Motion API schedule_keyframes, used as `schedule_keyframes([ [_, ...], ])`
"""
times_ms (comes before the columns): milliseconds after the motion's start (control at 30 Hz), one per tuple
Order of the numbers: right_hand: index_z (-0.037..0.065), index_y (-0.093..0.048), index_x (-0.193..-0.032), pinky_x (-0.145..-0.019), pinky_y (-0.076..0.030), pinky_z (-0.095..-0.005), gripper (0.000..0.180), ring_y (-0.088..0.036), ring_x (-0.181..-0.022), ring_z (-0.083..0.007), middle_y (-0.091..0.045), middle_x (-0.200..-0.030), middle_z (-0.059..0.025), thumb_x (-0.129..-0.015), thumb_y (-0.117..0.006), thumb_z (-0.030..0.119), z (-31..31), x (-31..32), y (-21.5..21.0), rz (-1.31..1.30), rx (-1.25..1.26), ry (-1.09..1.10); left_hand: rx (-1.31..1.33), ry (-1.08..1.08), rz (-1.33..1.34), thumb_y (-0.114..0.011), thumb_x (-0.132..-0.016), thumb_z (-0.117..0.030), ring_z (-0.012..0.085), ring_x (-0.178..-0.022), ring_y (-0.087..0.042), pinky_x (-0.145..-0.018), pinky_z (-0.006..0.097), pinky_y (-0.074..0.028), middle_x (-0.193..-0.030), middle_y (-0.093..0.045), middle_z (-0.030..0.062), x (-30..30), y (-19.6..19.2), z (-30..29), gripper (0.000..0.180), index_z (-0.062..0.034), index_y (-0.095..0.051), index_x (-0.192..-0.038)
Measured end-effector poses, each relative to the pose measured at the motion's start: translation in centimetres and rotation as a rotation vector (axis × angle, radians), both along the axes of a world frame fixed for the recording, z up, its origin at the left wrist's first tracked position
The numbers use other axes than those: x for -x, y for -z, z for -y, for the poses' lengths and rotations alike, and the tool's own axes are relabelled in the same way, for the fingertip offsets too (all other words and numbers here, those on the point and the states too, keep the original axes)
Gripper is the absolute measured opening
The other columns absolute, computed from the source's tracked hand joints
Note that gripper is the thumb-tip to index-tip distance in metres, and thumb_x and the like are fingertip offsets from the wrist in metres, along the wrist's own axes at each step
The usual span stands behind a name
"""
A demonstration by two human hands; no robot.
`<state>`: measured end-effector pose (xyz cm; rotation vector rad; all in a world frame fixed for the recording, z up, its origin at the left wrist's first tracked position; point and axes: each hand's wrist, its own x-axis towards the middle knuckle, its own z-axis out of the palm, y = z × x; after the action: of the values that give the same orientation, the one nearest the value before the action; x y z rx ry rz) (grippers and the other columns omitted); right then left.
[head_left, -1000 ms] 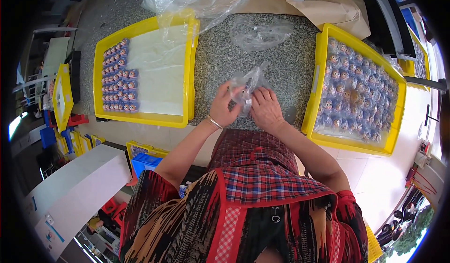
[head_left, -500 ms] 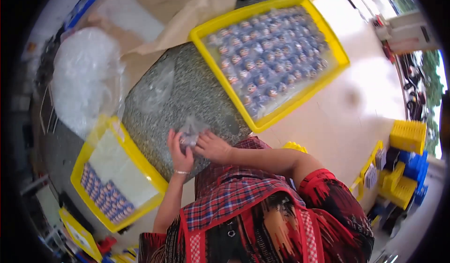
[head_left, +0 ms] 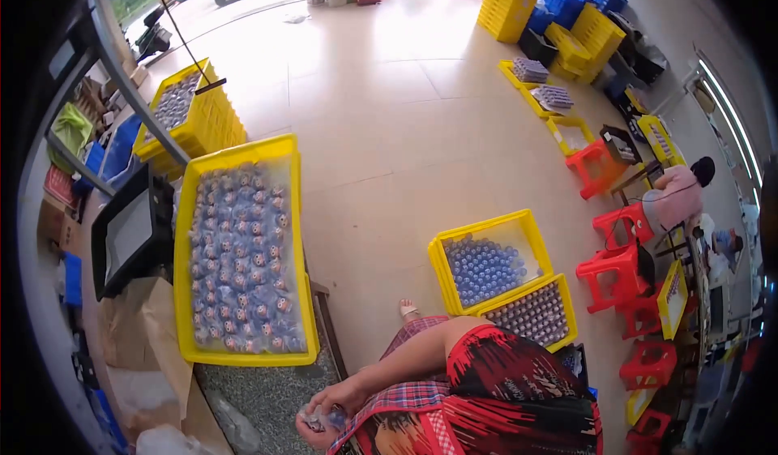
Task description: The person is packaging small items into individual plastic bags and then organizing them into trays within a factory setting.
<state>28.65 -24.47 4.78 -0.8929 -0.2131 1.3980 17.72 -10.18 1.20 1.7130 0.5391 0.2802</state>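
No readable text, labels, numbers or signs.

"How's the bag (head_left: pixel 331 417) looking?"
"It's shining clear and crumpled, with bluish tints showing through; finer detail is blurring."
"And where is it sitting?"
"It's resting between the hands (head_left: pixel 347 393), near the counter's (head_left: pixel 271 384) edge."

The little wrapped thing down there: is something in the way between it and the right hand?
Nothing visible, apart from its own clear plastic: the right hand is touching the wrapped thing, near the picture's lower edge. The hand covers part of it, so I can't tell what is hidden there.
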Motion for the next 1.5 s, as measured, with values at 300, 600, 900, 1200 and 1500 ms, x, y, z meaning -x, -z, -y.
schedule_keyframes([
  [300, 0.004, -0.057, -0.104, -0.075, -0.055, -0.0294, 0.023, -0.056, -0.096, -0.0220, -0.057, -0.101, -0.0095, -0.081, -0.056, 0.005, 23.0, -3.8, 2.9, -0.763, -0.245, 0.625, -0.327, 0.845, 0.033, -0.059, -0.086, -0.023, 0.0269, -0.093, -0.056, -0.082, 0.041, -0.047, -0.094, -0.059, 0.0145, -15.1, 12.4, 10.2, 0.032, -0.0041, -0.058, -0.111],
  [600, 0.002, -0.057, -0.107, -0.077, -0.055, -0.0309, 0.027, -0.061, -0.087, -0.0244, -0.061, -0.095, -0.0084, -0.082, -0.061, 0.011, 38.0, 1.7, 1.1, -0.220, -0.152, 1.141, 0.018, 1.162, 0.140, -0.068, -0.081, -0.012, 0.0187, -0.090, -0.060, -0.079, 0.032, -0.049, -0.102, -0.062, 0.0112, -16.3, -1.3, 34.7, 0.034, -0.0013, -0.058, -0.112],
  [900, -0.004, -0.057, -0.110, -0.078, -0.050, -0.0360, 0.062, -0.061, -0.090, -0.0274, -0.063, -0.101, -0.0158, -0.084, -0.059, 0.052, 38.4, 4.0, -0.4, 0.533, 0.827, 1.073, 0.165, 1.164, 0.016, -0.069, -0.082, -0.005, 0.0197, -0.083, -0.065, -0.073, 0.030, -0.054, -0.100, -0.067, 0.0105, -19.5, 2.1, 35.7, 0.037, -0.0003, -0.057, -0.117],
  [1200, -0.002, -0.060, -0.111, -0.081, -0.048, -0.0348, 0.065, -0.061, -0.096, -0.0240, -0.065, -0.103, -0.0173, -0.088, -0.051, 0.057, 34.4, 6.3, -2.0, 0.383, 0.629, 1.318, 0.514, 1.321, -0.218, -0.072, -0.080, -0.005, 0.0220, -0.097, -0.062, -0.082, 0.034, -0.053, -0.114, -0.061, 0.0159, -19.7, 5.0, 32.0, 0.060, 0.0008, -0.043, -0.132],
  [1500, -0.004, -0.055, -0.116, -0.079, -0.049, -0.0306, 0.056, -0.059, -0.094, -0.0179, -0.062, -0.106, -0.0157, -0.092, -0.052, 0.046, 33.2, 7.4, 2.2, 0.135, 0.537, 1.503, 0.174, 1.644, -0.188, -0.068, -0.082, -0.002, 0.0234, -0.104, -0.060, -0.086, 0.035, -0.052, -0.122, -0.056, 0.0177, -16.1, -1.2, 34.5, 0.064, -0.0004, -0.036, -0.138],
])
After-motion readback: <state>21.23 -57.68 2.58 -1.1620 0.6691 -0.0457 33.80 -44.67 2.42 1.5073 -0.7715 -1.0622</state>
